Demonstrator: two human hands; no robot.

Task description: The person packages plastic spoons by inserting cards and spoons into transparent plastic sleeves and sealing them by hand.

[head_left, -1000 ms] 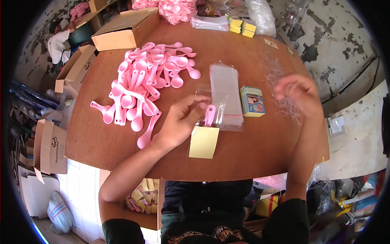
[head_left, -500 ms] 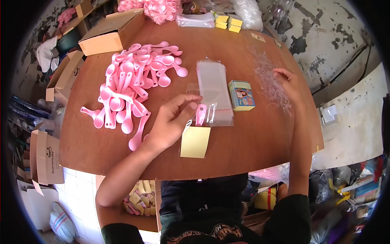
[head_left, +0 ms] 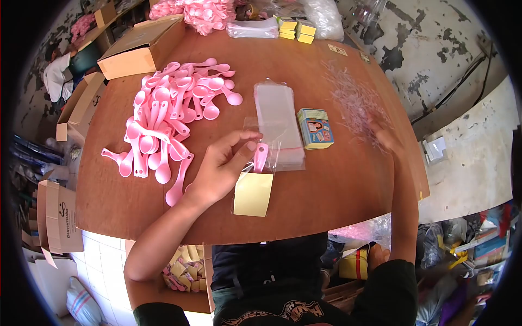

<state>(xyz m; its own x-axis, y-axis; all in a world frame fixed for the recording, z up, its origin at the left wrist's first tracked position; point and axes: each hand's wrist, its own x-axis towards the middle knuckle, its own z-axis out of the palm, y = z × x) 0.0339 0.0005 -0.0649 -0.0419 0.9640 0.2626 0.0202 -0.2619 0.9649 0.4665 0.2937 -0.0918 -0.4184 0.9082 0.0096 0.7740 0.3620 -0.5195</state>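
My left hand (head_left: 224, 165) pinches the upper edge of a transparent plastic bag (head_left: 276, 151) between thumb and fingers. Inside the bag are a pink spoon (head_left: 261, 156), its handle end uppermost, and a plain yellow card (head_left: 253, 194) that hides the spoon's lower part. Over at the right, my right hand (head_left: 387, 136) is at the near side of a heap of thin transparent strips (head_left: 350, 98); motion smears its fingers. Between the hands lie a stack of flat plastic bags (head_left: 277, 117) and a stack of printed cards (head_left: 315, 129).
Many pink spoons (head_left: 163, 117) are heaped on the table's left. Behind them stands a cardboard box (head_left: 136, 51), with bagged pink spoons (head_left: 209, 15), more flat bags (head_left: 253, 28) and yellow card stacks (head_left: 296, 28) along the back. Below the front edge, a box holds packed pieces (head_left: 187, 266).
My right hand has come down and slightly left into the near part of the strip heap. My left hand keeps its grip on the bag. The whole view has shifted slightly.
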